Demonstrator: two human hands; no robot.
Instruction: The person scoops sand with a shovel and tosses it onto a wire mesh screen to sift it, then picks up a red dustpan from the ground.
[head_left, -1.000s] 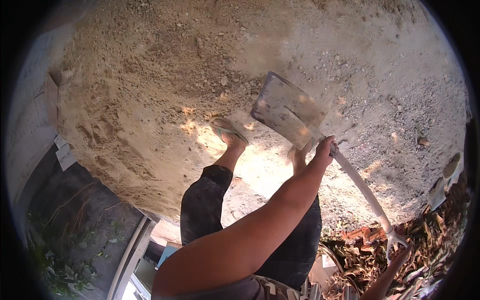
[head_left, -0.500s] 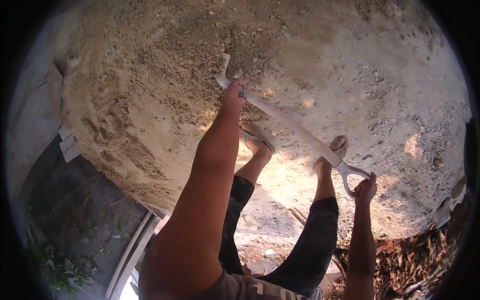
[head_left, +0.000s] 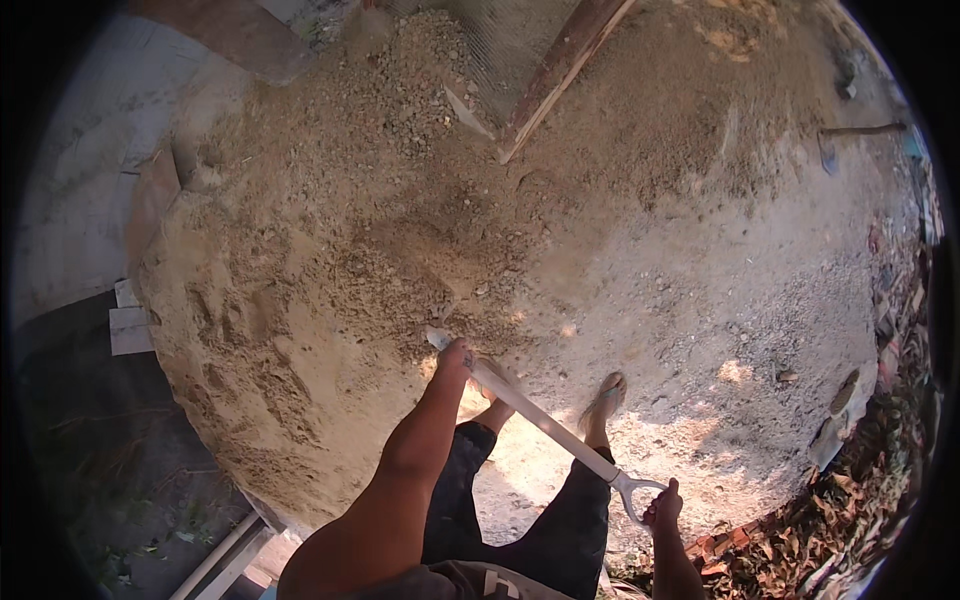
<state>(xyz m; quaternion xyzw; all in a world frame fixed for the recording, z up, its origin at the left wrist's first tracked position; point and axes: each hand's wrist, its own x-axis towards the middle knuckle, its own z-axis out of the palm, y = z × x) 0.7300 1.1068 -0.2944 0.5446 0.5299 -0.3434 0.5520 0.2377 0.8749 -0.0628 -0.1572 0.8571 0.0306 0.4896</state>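
A shovel with a pale shaft [head_left: 540,418] slants across in front of my legs, from upper left to lower right. My left hand [head_left: 456,358] is wrapped round the low end of the shaft, just above the blade. Only a small part of the pale blade [head_left: 437,338] shows, by the loose stony soil [head_left: 440,265]; whether it bites into the soil I cannot tell. At the other end, my right hand [head_left: 663,505] grips the D-shaped handle [head_left: 628,488]. My feet, in sandals [head_left: 608,392], stand on the ground beyond the shaft.
At the far side, a wooden beam [head_left: 565,75] borders a mesh screen [head_left: 500,50] beside a heap of gravel [head_left: 415,75]. A long-handled tool [head_left: 860,130] lies far right. Dry leaves [head_left: 810,530] cover the near right edge. A plank [head_left: 230,40] juts in at far left.
The view has tilted upward, so the beam, mesh screen and gravel heap now show. My hands and the shovel sit lower in the picture, both grips kept.
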